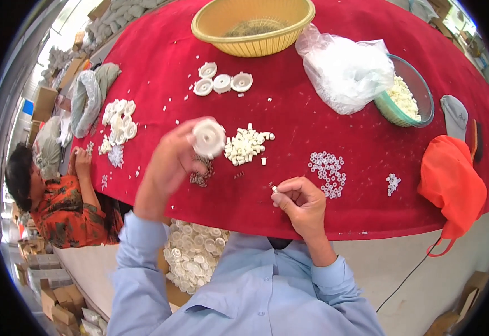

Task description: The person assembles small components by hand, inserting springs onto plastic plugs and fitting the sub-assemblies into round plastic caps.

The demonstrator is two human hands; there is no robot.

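My left hand (165, 159) is raised over the red cloth, its fingers closed on a round white plastic cap (208, 138) with a hub in its middle. Lower and to the right, my right hand (303, 206) pinches a tiny white piece (275, 189) with what looks like a thin spring at its tip. Between the hands lies a heap of small cream plugs (247, 144). Small metal springs (201, 173) are piled just under the left hand, partly hidden by it. Small translucent rings (328, 173) lie scattered to the right of the right hand.
Several white caps (221, 83) lie farther back, before a yellow basket (253, 43). A plastic bag (345, 73) leans on a green bowl (404, 95). At right is an orange bag (452, 179). A co-worker (59, 204) sits at left. Below the table edge, caps fill a box (194, 255).
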